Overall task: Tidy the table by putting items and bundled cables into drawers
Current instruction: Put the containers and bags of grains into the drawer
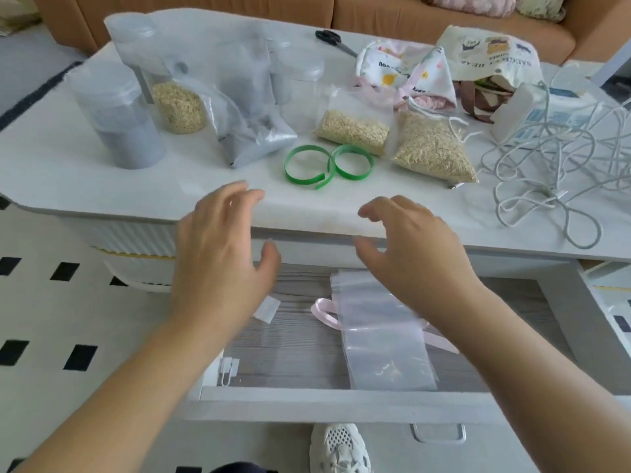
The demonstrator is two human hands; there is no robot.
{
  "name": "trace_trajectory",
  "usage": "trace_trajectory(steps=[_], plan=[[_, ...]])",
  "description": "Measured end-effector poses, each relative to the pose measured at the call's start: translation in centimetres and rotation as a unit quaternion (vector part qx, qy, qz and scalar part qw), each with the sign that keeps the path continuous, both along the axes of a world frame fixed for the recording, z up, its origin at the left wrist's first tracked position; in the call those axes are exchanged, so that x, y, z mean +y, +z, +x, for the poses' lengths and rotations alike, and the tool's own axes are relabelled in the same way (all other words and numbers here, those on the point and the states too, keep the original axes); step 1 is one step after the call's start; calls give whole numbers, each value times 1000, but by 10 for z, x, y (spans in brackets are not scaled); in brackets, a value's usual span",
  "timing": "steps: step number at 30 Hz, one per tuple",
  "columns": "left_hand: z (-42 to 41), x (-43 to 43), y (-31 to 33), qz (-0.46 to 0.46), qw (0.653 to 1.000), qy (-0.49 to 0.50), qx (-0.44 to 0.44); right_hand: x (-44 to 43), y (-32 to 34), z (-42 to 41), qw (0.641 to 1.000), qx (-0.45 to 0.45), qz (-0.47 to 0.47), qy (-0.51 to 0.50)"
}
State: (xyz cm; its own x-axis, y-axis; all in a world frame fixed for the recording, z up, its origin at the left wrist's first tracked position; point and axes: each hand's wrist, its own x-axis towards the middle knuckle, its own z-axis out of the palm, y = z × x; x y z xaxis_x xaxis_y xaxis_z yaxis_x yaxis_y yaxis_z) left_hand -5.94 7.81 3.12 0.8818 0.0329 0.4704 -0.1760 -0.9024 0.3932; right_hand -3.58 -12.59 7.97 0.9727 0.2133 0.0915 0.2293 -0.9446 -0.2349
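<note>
White table (102,179) before a tan sofa (211,15), over a pale floor with black marks; head view. An open drawer (341,407) juts from under the table's near edge, at 6 o'clock of the frame. On its wood-grain floor lie a clear plastic bag (382,336) and, partly under that bag, a pink ribbon (324,312). The left hand (222,254) is at 9 o'clock of the drawer's middle, fingers spread and slightly bent, and holds nothing. Its fingertips reach the table's near edge; whether they touch it cannot be told. The right hand (409,254) is at 3 o'clock of the left, above the clear bag, fingers loosely bent and apart, also holding nothing. At 12 o'clock of the two hands a green strap (327,165) lies on the tabletop in two loops. At 1 o'clock of the strap are two bags of grain (432,148), side by side. A loose tangle of white cables (563,158) fills the table's 3 o'clock end, unbundled. At 10 o'clock stand lidded jars (119,121) beside a bag of grey powder (239,97). Scissors (333,39) and printed cloth bags (409,73) lie along the far edge.
</note>
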Motion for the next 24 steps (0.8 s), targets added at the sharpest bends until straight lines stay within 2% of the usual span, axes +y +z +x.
trace_trajectory(steps=[5,13,16,20,22,24], plan=[[39,36,30,-36,995,81,-43,41,17,51,994,-21,93,46],[73,95,38,-98,977,146,-116,118,38,108,983,-72,100,133],[87,105,40,-166,969,152,-101,149,47,130,974,-111,111,161],[100,113,44,-251,948,195,-31,186,56,165,967,-155,59,195],[102,117,43,-265,942,203,-27,201,57,181,967,-142,19,211],[104,121,43,-267,940,210,-21,213,59,194,972,-88,0,219]])
